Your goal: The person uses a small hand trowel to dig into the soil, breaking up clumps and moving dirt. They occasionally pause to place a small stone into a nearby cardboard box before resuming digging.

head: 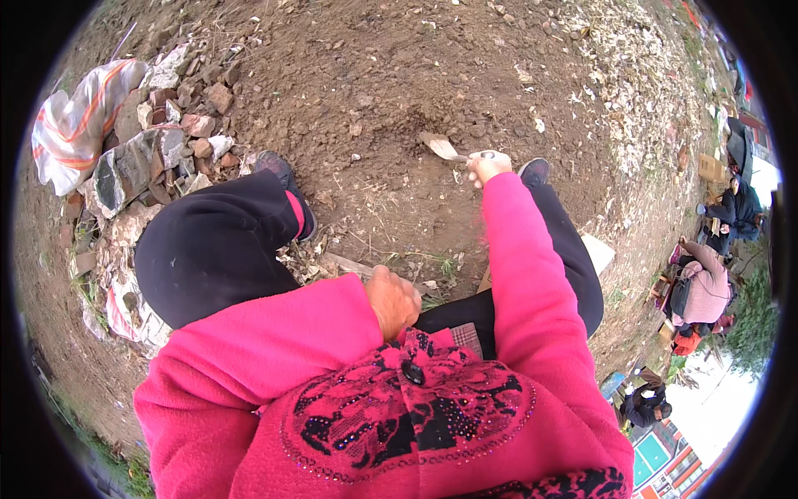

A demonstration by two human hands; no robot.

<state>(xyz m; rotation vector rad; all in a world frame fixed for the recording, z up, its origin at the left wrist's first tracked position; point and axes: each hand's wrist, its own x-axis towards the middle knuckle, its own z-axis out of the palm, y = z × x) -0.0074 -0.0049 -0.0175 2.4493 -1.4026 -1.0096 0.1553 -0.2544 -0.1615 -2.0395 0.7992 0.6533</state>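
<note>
My right hand (488, 167) grips the handle of a small metal hand trowel (441, 147) out in front of me. Soil clings to its blade, and the blade's tip rests at the edge of a shallow hollow (421, 121) in the loose brown soil (349, 81). Close to my body, my left hand (393, 300) is curled into a loose fist near my lap. Nothing shows in it, though its palm is hidden. My two dark shoes, the left shoe (290, 190) and the right shoe (534, 172), stand on either side of the ground being worked.
To the left lies a heap of broken bricks and stones (181, 137) beside a white woven sack (87, 125) with orange stripes. Pale dry leaves or chips (648, 93) cover the ground at right. Several people, one in a pink top (701, 290), are farther off to the right.
</note>
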